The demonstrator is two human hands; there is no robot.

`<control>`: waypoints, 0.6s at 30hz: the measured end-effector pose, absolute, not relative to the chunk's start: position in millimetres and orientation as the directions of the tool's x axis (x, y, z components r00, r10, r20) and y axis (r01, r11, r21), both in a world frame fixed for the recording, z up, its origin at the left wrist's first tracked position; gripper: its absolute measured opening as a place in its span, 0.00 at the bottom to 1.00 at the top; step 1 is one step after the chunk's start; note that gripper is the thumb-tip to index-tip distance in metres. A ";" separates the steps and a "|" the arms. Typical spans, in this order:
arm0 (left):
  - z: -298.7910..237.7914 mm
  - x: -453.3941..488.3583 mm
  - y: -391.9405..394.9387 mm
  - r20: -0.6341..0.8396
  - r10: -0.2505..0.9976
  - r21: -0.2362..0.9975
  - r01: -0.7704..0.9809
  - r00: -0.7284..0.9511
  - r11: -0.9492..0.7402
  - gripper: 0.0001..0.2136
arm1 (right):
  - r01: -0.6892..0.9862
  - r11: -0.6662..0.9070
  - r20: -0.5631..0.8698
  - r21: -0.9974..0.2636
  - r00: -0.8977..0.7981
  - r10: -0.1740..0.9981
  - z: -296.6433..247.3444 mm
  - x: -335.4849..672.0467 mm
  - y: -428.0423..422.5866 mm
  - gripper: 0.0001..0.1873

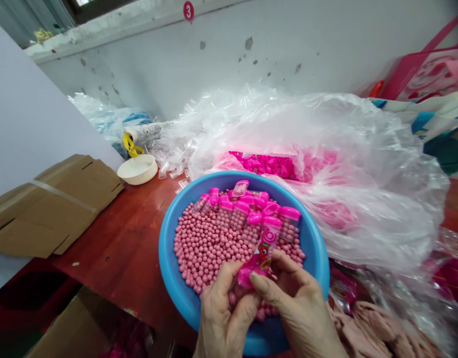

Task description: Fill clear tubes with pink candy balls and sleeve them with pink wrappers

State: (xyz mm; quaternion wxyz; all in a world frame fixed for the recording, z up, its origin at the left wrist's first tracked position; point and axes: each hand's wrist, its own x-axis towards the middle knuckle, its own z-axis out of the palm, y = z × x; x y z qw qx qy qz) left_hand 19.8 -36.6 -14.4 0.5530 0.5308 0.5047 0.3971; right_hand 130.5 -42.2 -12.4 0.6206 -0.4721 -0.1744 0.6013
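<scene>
Pink-capped candy bottle (pixel 260 253) (labelled, a cartoon printed on its side) was pinched between left hand (pixel 225 313) and right hand (pixel 296 311), the hands close together above a blue plastic basin (pixel 229 176). Basin held pink candy balls (pixel 202 248), with clear unlabelled bottles (pixel 238 214) lying on top, pink caps on. Behind it was a clear plastic bag (pixel 363 199) — pink contents showing through — on a red-brown wooden table (pixel 113 238).
</scene>
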 end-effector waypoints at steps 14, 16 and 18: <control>-17.9 17.7 -31.2 -0.321 0.891 0.947 0.130 0.320 0.295 0.17 | -0.517 -0.208 -0.307 -0.830 0.113 0.945 -8.4 133.8 -46.9 0.13; -21.3 17.7 -31.6 -0.300 0.899 0.953 0.144 0.318 0.267 0.17 | -0.499 -0.233 -0.346 -0.835 0.146 0.927 -7.0 132.5 -46.9 0.14; -21.3 18.9 -32.4 -0.254 0.919 0.962 0.178 0.301 0.208 0.15 | -0.477 -0.240 -0.370 -0.845 0.198 0.908 -5.1 130.4 -46.7 0.14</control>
